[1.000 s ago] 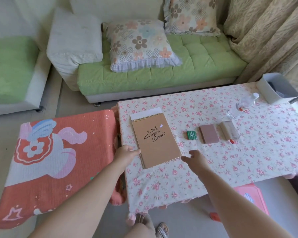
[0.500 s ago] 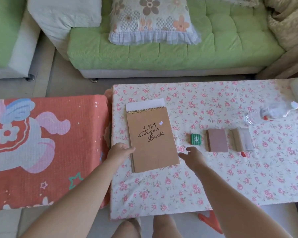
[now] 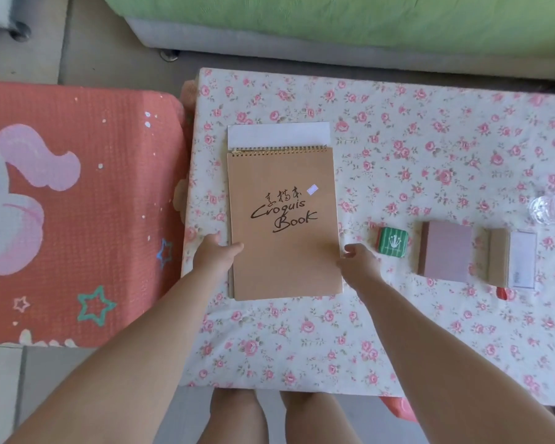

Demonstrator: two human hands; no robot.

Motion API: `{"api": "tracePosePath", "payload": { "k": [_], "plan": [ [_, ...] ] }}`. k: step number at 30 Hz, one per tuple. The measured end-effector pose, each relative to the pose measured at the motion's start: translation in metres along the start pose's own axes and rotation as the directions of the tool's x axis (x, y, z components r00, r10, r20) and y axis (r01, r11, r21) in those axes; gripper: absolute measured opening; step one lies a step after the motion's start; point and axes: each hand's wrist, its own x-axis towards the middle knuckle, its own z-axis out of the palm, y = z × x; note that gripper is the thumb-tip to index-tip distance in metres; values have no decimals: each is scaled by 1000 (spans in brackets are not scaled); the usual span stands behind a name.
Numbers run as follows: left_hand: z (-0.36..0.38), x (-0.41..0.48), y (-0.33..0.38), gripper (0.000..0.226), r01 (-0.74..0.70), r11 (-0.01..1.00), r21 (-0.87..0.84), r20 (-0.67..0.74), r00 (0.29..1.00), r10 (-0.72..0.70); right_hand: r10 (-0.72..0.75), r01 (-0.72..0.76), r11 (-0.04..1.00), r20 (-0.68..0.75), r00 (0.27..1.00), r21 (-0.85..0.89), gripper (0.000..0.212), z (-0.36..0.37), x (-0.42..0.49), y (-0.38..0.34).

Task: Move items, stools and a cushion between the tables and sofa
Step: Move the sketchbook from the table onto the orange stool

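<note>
A brown spiral-bound sketchbook point(image 3: 282, 219) marked "Croquis Book" lies flat on the floral-cloth table point(image 3: 398, 139), with a white sheet point(image 3: 277, 134) sticking out under its far end. My left hand point(image 3: 213, 254) touches the book's left edge, thumb on the cover. At the book's right edge is my right hand point(image 3: 358, 264), fingers curled against it. The book rests on the table. To its right sit a small green tin point(image 3: 392, 240), a pinkish notebook point(image 3: 447, 251) and a brown-and-white notebook point(image 3: 513, 257).
A second table under an orange cartoon cloth point(image 3: 77, 203) stands directly left, almost touching. The green sofa point(image 3: 334, 17) runs along the far side. A clear plastic bottle point(image 3: 551, 208) lies at the right edge. My legs show under the table's near edge.
The view has tilted down and closer over the table. Both hands have closed in on the sketchbook's side edges, the right one moving left onto the edge.
</note>
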Motion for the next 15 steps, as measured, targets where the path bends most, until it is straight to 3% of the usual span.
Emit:
{"api": "tracePosePath", "payload": {
  "k": [3,7,10,15],
  "plan": [
    [8,10,-1,68,53,998,-35,-66,996,-55,0,0,1000,-38,999,-5,48,6,14,-2],
    [18,14,1,34,87,990,-115,-76,992,-96,8,-5,998,-48,999,57,48,12,17,-9],
    [25,13,-3,27,105,978,-179,-61,991,-118,47,-42,991,-33,998,128,47,18,16,-9],
    [24,18,-6,10,87,970,-226,-40,994,-98,90,-93,982,23,996,166,29,26,18,-13]
  ]
}}
